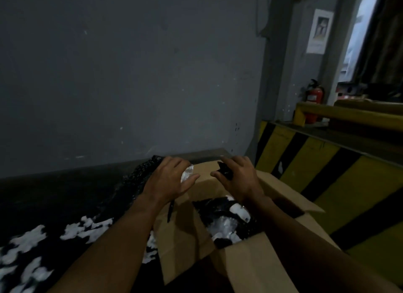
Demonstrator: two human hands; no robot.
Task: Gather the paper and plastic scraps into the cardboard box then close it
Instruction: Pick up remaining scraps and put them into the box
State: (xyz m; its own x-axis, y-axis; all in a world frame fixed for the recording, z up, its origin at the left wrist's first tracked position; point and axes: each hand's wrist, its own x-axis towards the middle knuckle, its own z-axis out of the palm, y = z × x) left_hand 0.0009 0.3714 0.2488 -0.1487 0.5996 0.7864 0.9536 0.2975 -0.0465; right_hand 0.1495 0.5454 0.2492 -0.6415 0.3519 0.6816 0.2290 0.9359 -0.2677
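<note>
Cardboard box (257, 268), one of it, sits open at the lower right, its flaps turned outward and a heap of black and clear plastic with white bits (226, 218) lying inside. Behind it runs one grey wall (130, 74), the largest surface in view, and to the right one yellow-and-black striped barrier (327, 175). Left of the box a dark floor (54, 196) carries a loose scatter of white paper scraps (28, 244) (too many and too blurred to count), and one sheet of black bubble wrap (141, 177) lies bunched by the box's far left corner. One red fire extinguisher (314, 100) stands in the far corner, and one white notice (319, 30) hangs on the pillar above it.

Two bare hands reach over the box's far edge. The left hand (172, 179) has its fingers curled around one clear, crinkled plastic scrap (187, 173), thumb pressing it from below. The right hand (237, 177) pinches one small black scrap (224, 171) between thumb and fingers. Both scraps are held above the far flap, not yet in the heap.
</note>
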